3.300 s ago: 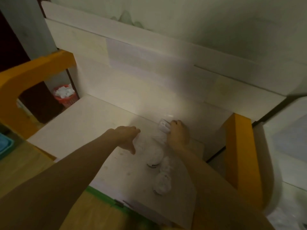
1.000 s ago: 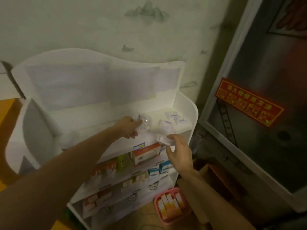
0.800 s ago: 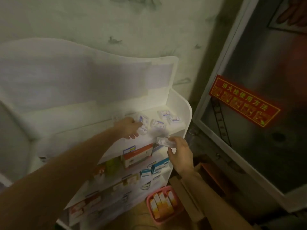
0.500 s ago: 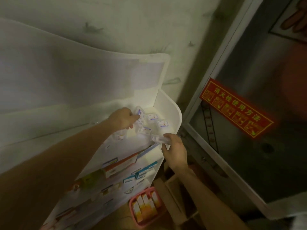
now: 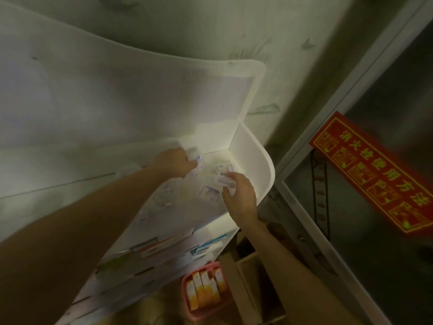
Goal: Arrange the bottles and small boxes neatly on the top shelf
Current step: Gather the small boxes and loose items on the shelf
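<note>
The white top shelf [image 5: 255, 165] has a curved right wall. My left hand [image 5: 174, 161] reaches over its back part and is shut on a small white box [image 5: 199, 163] with blue print. My right hand [image 5: 239, 193] hovers at the shelf's right front and is shut on a small white bottle [image 5: 222, 181] held sideways. Two more small boxes rest on the shelf: one [image 5: 223, 168] near the back right corner, another [image 5: 209, 192] nearer the front, just left of my right hand. Blurred packets [image 5: 164, 198] lie further left.
Lower shelves [image 5: 164, 249] hold several coloured boxes. A pink basket [image 5: 206, 289] with orange-and-white boxes sits on the floor, beside a cardboard box [image 5: 248, 275]. A metal-framed cabinet with a red sign [image 5: 372, 172] stands close on the right.
The view swung from a plain white surface to this shelf unit and closed in. Both hands carried their items over the top shelf; my right hand rose from the front edge toward the back right corner.
</note>
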Tool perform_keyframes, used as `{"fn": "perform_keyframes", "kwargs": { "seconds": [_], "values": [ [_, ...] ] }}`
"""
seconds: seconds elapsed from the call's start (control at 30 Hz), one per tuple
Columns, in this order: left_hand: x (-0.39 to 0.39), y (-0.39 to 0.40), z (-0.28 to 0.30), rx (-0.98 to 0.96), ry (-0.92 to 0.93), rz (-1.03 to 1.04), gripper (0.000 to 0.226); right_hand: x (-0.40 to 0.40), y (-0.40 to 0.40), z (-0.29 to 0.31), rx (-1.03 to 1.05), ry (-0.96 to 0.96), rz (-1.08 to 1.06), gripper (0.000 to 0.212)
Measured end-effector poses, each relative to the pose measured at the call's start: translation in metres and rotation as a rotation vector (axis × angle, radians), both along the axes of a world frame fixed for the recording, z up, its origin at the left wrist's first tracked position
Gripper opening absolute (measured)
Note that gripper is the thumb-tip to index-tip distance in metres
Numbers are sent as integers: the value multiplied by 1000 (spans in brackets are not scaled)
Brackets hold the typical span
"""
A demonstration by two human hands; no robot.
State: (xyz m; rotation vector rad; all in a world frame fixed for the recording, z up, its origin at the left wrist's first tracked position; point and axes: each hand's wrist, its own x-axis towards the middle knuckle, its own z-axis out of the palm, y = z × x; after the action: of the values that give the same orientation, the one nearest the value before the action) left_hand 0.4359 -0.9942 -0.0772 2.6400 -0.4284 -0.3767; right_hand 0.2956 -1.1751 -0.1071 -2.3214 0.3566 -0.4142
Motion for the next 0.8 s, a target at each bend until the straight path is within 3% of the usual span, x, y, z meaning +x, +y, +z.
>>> {"fn": "perform_keyframes", "kwargs": {
  "seconds": [0.2,0.43,0.63,0.8],
  "values": [
    [22,-7,-6,82,35,39,56,36,-9,-30,34,0,109,33],
    [23,-9,-22,244,27,45,75,46,-13,-46,-209,38,276,41],
    [23,-12,-18,315,-26,69,60,54,-22,-43,-338,-68,307,41],
    [16,-4,-18,317,-99,83,44,56,-24,-44,-386,-49,346,45]
  ]
}}
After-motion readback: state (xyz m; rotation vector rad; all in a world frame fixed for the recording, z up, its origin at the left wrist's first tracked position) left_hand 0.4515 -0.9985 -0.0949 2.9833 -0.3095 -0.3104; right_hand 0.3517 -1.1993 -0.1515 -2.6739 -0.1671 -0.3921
